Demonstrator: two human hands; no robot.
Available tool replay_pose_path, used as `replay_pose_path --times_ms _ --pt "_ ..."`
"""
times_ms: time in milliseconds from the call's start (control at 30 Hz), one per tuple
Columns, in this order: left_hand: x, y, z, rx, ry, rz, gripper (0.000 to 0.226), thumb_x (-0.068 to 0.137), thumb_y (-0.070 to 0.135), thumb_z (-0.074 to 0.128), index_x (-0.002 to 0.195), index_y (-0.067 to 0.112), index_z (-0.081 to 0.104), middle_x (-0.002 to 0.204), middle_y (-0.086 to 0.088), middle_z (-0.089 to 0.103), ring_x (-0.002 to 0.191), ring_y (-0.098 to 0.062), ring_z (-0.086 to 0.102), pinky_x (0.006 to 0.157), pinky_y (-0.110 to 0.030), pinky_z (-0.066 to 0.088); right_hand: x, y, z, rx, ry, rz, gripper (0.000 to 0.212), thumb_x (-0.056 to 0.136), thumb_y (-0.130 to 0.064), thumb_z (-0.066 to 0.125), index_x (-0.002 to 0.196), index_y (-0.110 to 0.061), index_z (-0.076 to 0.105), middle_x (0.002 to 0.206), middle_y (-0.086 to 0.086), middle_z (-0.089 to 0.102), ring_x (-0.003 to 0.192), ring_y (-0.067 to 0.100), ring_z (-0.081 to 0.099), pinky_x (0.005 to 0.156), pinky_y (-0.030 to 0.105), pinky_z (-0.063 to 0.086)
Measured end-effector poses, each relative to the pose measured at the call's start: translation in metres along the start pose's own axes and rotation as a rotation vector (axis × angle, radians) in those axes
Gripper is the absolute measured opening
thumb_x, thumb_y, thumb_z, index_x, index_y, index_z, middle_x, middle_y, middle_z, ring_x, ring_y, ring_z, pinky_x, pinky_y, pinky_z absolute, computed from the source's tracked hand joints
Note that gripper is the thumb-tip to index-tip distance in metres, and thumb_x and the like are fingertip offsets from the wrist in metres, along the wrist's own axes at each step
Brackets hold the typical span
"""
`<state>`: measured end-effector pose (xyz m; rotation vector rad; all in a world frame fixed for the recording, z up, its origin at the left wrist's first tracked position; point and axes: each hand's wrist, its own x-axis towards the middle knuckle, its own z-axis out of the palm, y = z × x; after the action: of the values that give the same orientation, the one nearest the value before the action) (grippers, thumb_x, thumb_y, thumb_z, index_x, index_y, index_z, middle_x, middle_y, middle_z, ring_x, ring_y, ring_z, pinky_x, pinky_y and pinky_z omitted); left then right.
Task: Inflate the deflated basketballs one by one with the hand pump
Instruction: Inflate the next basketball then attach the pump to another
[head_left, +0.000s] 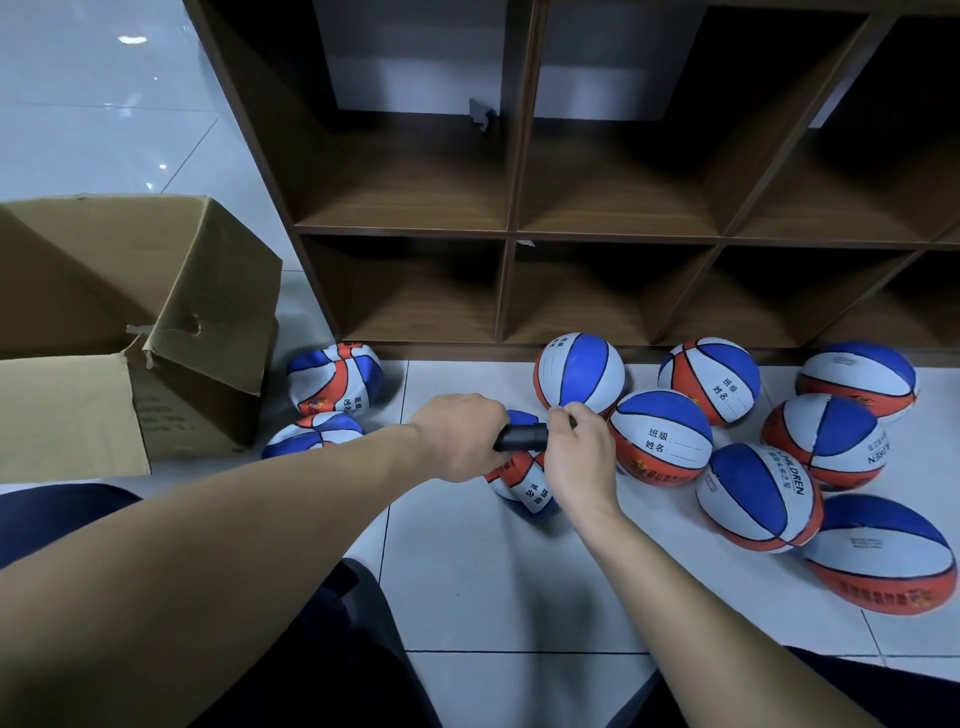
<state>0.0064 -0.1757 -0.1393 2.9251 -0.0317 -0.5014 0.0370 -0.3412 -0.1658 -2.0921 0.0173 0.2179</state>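
Observation:
A black hand pump (521, 437) lies crosswise between my hands above a partly flat red, white and blue basketball (524, 483) on the tiled floor. My left hand (460, 441) grips the pump's left end. My right hand (576, 457) holds its right end, thumb and fingers pinched near the tip. Two flat, crumpled basketballs (335, 382) (314, 436) lie to the left by the box. Several round basketballs (660, 436) cluster to the right.
An open cardboard box (140, 322) stands at the left. A dark wooden cubby shelf (511, 236) with empty compartments runs along the back. My knees in dark trousers (353, 649) frame the bottom edge. Bare white tiles (493, 582) lie in front of me.

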Motion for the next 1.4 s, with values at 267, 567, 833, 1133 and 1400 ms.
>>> replay_pose_path --times_ms 267,567,833,1133,1400 --pt "0.002 -0.029 0.000 -0.064 -0.020 -0.024 0.022 0.098 0.047 0.061 0.090 0.027 0.065 0.077 0.005 0.065 0.072 -0.020 0.064 0.061 -0.032 0.048 0.029 0.006 -0.040 0.035 0.050 0.037 0.035 0.097 -0.014 0.054 0.067 -0.014 0.036 0.062 -0.001 0.032 0.062 0.020 0.028 0.059 0.038 0.025" --pt "0.003 -0.046 0.002 -0.032 -0.059 -0.053 0.019 0.100 0.047 0.061 0.097 0.030 0.069 0.081 0.005 0.067 0.075 -0.018 0.065 0.069 -0.035 0.058 0.033 0.014 -0.046 0.089 0.114 0.107 0.037 0.096 -0.012 0.054 0.065 -0.017 0.034 0.057 -0.006 0.031 0.062 0.021 0.027 0.060 0.039 0.025" --pt "0.001 -0.021 0.007 -0.029 0.035 -0.033 0.017 0.097 0.041 0.061 0.091 0.026 0.064 0.077 0.005 0.062 0.075 -0.027 0.063 0.064 -0.033 0.045 0.019 0.003 -0.025 0.033 0.139 0.050 0.033 0.096 -0.015 0.051 0.066 -0.013 0.037 0.062 0.003 0.036 0.062 0.022 0.031 0.059 0.041 0.027" --pt "0.001 -0.001 0.003 -0.044 0.036 -0.007 0.021 0.098 0.041 0.060 0.089 0.022 0.062 0.077 0.001 0.062 0.073 -0.027 0.061 0.058 -0.033 0.039 0.002 -0.005 -0.006 0.022 0.060 0.014 0.034 0.100 -0.018 0.051 0.068 -0.013 0.041 0.058 -0.005 0.041 0.062 0.022 0.038 0.059 0.039 0.033" --pt "0.002 -0.001 0.003 -0.034 0.045 0.029 0.021 0.098 0.041 0.060 0.091 0.022 0.062 0.078 0.002 0.060 0.075 -0.027 0.060 0.059 -0.033 0.038 0.002 -0.004 -0.003 0.014 0.022 0.009 0.034 0.103 -0.021 0.050 0.070 -0.015 0.044 0.063 -0.004 0.044 0.065 0.020 0.042 0.062 0.040 0.037"
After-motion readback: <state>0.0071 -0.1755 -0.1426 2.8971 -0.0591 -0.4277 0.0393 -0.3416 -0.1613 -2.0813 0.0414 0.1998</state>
